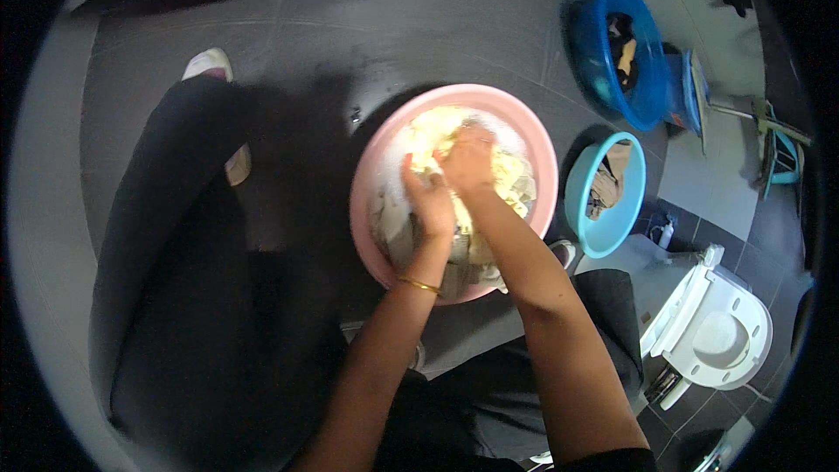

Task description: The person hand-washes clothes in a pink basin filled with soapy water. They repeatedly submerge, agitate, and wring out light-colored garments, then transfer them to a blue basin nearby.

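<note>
A round pink plastic basin (546, 193) stands before me on the floor, holding soapy foam and wet clothes. Inside it, my right hand (473, 157) presses into a bunched yellow cloth (429, 130) and grips it, with the fingertips hidden and slightly blurred. Close beside, my left hand (431, 204) holds the near-left part of the same cloth, its thumb raised. A gold bangle (419, 285) circles my left wrist. Paler grey-white fabric (396, 226) lies in the basin to the left of and below my hands.
A light blue basin (606, 236) with brown cloth stands at right, a dark blue tub (645, 33) with dark clothes behind it. A white toilet (727, 334) is at lower right. Dark-trousered legs (170, 164) with pale shoes fill the left; whose cannot be told.
</note>
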Demonstrator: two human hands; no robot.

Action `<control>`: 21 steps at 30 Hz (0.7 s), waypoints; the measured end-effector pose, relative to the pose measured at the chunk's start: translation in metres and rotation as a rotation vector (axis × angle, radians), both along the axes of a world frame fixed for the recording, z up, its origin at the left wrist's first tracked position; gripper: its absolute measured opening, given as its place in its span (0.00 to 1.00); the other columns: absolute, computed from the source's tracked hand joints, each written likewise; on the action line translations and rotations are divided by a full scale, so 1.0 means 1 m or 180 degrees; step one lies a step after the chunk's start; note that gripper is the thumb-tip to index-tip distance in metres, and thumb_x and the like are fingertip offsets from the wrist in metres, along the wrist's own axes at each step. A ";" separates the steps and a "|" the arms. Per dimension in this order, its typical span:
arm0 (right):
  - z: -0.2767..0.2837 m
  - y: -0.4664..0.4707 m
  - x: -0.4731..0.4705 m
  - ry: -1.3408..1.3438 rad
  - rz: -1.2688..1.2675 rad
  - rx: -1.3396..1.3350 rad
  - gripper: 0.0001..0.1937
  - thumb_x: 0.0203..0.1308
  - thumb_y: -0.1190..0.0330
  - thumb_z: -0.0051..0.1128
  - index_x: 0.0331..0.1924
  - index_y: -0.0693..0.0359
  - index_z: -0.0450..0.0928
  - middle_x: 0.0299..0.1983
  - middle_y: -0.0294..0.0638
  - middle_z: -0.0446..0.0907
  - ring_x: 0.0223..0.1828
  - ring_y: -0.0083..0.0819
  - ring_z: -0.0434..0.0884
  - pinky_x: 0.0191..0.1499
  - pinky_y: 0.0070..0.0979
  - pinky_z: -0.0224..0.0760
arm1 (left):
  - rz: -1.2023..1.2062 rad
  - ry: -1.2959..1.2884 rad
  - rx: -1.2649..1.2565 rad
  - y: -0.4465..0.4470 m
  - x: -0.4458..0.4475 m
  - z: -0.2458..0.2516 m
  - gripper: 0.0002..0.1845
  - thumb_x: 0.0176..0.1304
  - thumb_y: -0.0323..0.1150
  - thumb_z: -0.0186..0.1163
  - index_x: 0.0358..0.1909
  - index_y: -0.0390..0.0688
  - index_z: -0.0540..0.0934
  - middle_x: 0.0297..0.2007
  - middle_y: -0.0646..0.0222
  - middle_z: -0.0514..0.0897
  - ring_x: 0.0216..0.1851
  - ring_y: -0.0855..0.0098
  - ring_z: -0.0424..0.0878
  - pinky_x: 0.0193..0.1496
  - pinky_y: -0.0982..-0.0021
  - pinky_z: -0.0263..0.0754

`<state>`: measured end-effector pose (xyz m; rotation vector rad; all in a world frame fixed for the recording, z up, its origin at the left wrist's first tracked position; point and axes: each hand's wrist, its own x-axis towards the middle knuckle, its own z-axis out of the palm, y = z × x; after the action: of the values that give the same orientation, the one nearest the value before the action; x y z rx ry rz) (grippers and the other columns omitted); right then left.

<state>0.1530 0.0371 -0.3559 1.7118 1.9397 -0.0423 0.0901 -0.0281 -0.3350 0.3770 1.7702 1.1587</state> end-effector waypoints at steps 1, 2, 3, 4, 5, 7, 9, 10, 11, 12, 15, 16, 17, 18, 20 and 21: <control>-0.006 0.007 0.004 0.0022 0.0501 -0.0312 0.36 0.58 0.47 0.52 0.58 0.73 0.68 0.58 0.58 0.70 0.64 0.52 0.65 0.65 0.49 0.53 | 0.0120 0.0034 -0.0073 -0.001 0.001 -0.003 0.27 0.59 0.22 0.53 0.61 0.31 0.63 0.59 0.51 0.68 0.63 0.58 0.65 0.69 0.62 0.53; -0.012 0.013 0.012 0.0046 0.0981 -0.0619 0.34 0.58 0.50 0.53 0.58 0.72 0.68 0.59 0.58 0.70 0.65 0.51 0.64 0.66 0.50 0.51 | -0.0090 -0.0071 -0.0127 -0.004 -0.002 -0.005 0.27 0.61 0.22 0.50 0.63 0.30 0.61 0.61 0.44 0.66 0.64 0.52 0.64 0.69 0.59 0.53; -0.003 0.029 0.013 0.0723 0.1224 -0.0929 0.30 0.56 0.55 0.58 0.56 0.72 0.70 0.58 0.59 0.71 0.62 0.52 0.68 0.65 0.46 0.56 | -0.0166 0.0107 -0.0275 -0.004 -0.011 -0.006 0.26 0.62 0.24 0.50 0.62 0.29 0.62 0.60 0.43 0.67 0.63 0.51 0.65 0.69 0.59 0.54; -0.003 0.036 0.027 0.1669 0.0744 -0.0703 0.30 0.53 0.58 0.60 0.55 0.72 0.70 0.56 0.60 0.72 0.60 0.52 0.70 0.63 0.44 0.59 | -0.0281 0.0257 -0.0403 -0.003 -0.014 -0.004 0.25 0.63 0.26 0.51 0.62 0.29 0.62 0.60 0.42 0.68 0.63 0.51 0.66 0.68 0.58 0.55; -0.008 0.036 0.042 0.2614 0.0235 -0.0446 0.29 0.51 0.62 0.62 0.54 0.72 0.71 0.54 0.61 0.73 0.57 0.53 0.72 0.62 0.42 0.62 | -0.0080 -0.0047 -0.0575 0.000 -0.013 -0.002 0.24 0.65 0.29 0.50 0.61 0.28 0.63 0.59 0.40 0.68 0.61 0.51 0.68 0.66 0.60 0.58; -0.025 0.019 0.038 0.2710 -0.1406 0.0217 0.30 0.47 0.66 0.65 0.54 0.72 0.70 0.52 0.61 0.74 0.54 0.56 0.74 0.60 0.40 0.64 | -0.0044 -0.0161 -0.0182 0.002 -0.011 -0.011 0.25 0.67 0.34 0.52 0.60 0.27 0.65 0.56 0.44 0.72 0.57 0.54 0.71 0.63 0.63 0.62; -0.029 0.004 0.034 0.3263 -0.1767 0.0394 0.34 0.45 0.74 0.64 0.61 0.69 0.65 0.60 0.62 0.68 0.60 0.56 0.70 0.64 0.40 0.62 | 0.0242 -0.0991 0.0226 0.016 -0.005 -0.006 0.26 0.66 0.37 0.54 0.60 0.29 0.67 0.55 0.49 0.74 0.55 0.58 0.73 0.60 0.64 0.65; -0.012 -0.002 0.023 0.3561 -0.1524 0.0224 0.35 0.46 0.76 0.63 0.63 0.68 0.63 0.61 0.61 0.67 0.62 0.54 0.68 0.66 0.39 0.61 | 0.0445 -0.1377 0.0417 0.022 -0.009 -0.007 0.26 0.66 0.39 0.56 0.59 0.30 0.69 0.54 0.52 0.75 0.54 0.60 0.74 0.59 0.65 0.67; 0.015 -0.006 0.010 0.3849 -0.1249 0.0036 0.36 0.47 0.77 0.61 0.64 0.67 0.61 0.63 0.61 0.65 0.64 0.52 0.67 0.68 0.38 0.59 | 0.0533 -0.1782 0.0312 0.025 -0.016 -0.012 0.26 0.66 0.42 0.56 0.59 0.33 0.69 0.54 0.54 0.75 0.54 0.62 0.74 0.58 0.66 0.67; 0.039 -0.009 0.009 0.3712 -0.1017 -0.0438 0.35 0.47 0.78 0.61 0.64 0.67 0.63 0.63 0.61 0.65 0.66 0.51 0.65 0.69 0.38 0.58 | 0.0599 -0.2222 0.0207 0.027 -0.023 -0.017 0.26 0.66 0.44 0.56 0.59 0.35 0.70 0.53 0.57 0.75 0.54 0.64 0.74 0.57 0.67 0.68; 0.105 -0.032 -0.003 0.3498 -0.0523 -0.0879 0.32 0.49 0.77 0.61 0.62 0.71 0.66 0.59 0.61 0.71 0.61 0.50 0.72 0.64 0.36 0.65 | 0.0326 -0.3673 0.0481 0.026 -0.044 -0.013 0.26 0.68 0.47 0.52 0.58 0.37 0.71 0.49 0.61 0.79 0.50 0.69 0.77 0.58 0.66 0.69; 0.121 -0.041 -0.009 0.3378 -0.0373 -0.0774 0.30 0.49 0.76 0.62 0.60 0.71 0.68 0.57 0.60 0.72 0.59 0.50 0.74 0.62 0.36 0.67 | 0.0432 -0.4191 0.0449 0.028 -0.041 -0.015 0.25 0.68 0.45 0.52 0.60 0.37 0.71 0.53 0.61 0.77 0.53 0.68 0.75 0.58 0.66 0.69; 0.133 -0.047 -0.014 0.3260 -0.0239 -0.0673 0.29 0.49 0.74 0.64 0.58 0.71 0.70 0.56 0.60 0.74 0.57 0.50 0.76 0.61 0.36 0.69 | 0.0535 -0.4706 0.0396 0.029 -0.038 -0.017 0.25 0.68 0.42 0.53 0.61 0.37 0.70 0.57 0.62 0.75 0.55 0.68 0.74 0.59 0.67 0.69; 0.141 -0.047 -0.023 0.3356 -0.0497 -0.0705 0.22 0.51 0.71 0.64 0.51 0.71 0.75 0.49 0.58 0.79 0.50 0.48 0.81 0.56 0.36 0.73 | 0.0189 -0.3385 0.0869 0.018 -0.026 -0.004 0.23 0.72 0.42 0.46 0.61 0.37 0.68 0.56 0.62 0.74 0.55 0.68 0.74 0.60 0.68 0.69; 0.132 -0.043 -0.020 0.3208 -0.0293 -0.0384 0.19 0.52 0.68 0.65 0.47 0.71 0.78 0.45 0.56 0.81 0.46 0.45 0.83 0.52 0.36 0.76 | 0.0064 -0.3935 0.1071 -0.004 -0.019 -0.023 0.23 0.73 0.42 0.44 0.63 0.39 0.66 0.57 0.64 0.74 0.56 0.69 0.74 0.60 0.69 0.71; 0.120 -0.038 -0.020 0.3169 -0.0171 -0.0243 0.18 0.52 0.67 0.65 0.45 0.70 0.79 0.43 0.55 0.82 0.44 0.43 0.84 0.50 0.35 0.77 | 0.0001 -0.4188 0.1156 -0.015 -0.018 -0.033 0.23 0.74 0.42 0.43 0.64 0.39 0.64 0.57 0.66 0.73 0.56 0.69 0.74 0.60 0.70 0.71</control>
<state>0.1331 -0.0012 -0.2364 1.8549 2.4746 -1.1635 0.0723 -0.0434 -0.3683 -0.1915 0.4168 1.2587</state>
